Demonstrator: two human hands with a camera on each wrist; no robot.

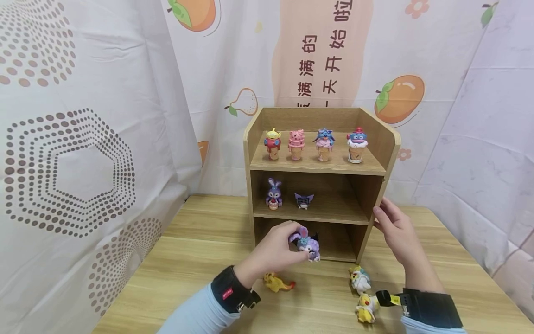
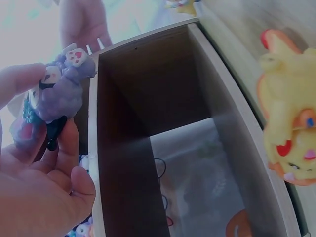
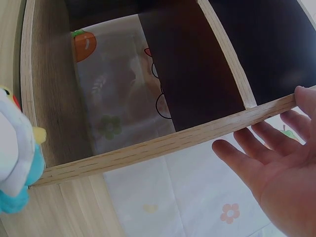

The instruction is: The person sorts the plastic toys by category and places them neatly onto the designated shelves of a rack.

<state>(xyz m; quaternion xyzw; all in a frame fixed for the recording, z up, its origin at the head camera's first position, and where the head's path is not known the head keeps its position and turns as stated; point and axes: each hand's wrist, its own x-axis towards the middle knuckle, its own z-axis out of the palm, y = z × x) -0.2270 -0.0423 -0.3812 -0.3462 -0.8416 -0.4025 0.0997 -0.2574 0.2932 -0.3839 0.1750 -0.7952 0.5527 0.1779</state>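
Observation:
My left hand [image 1: 277,248] pinches a purple bunny figurine [image 1: 308,246] between thumb and fingers, in front of the shelf's bottom compartment. In the left wrist view the same bunny figurine [image 2: 61,91] shows purple curls and a small black part below. My right hand [image 1: 398,232] rests against the right side of the wooden shelf [image 1: 371,222]. Close up in the right wrist view, its thumb touches the front edge and the fairly straight fingers [image 3: 242,158] lie along the outer side. On the middle board stand a purple bunny figurine with a cake [image 1: 274,195] and a dark-eared figurine [image 1: 304,200].
Several ice-cream-cone figurines [image 1: 295,144] line the top board. On the table [image 1: 208,236] lie a yellow figurine [image 1: 277,282] by my left wrist and, near my right wrist, a white-and-blue figurine [image 1: 359,279] and a yellow-and-white one [image 1: 366,308]. A printed curtain [image 1: 233,60] hangs behind.

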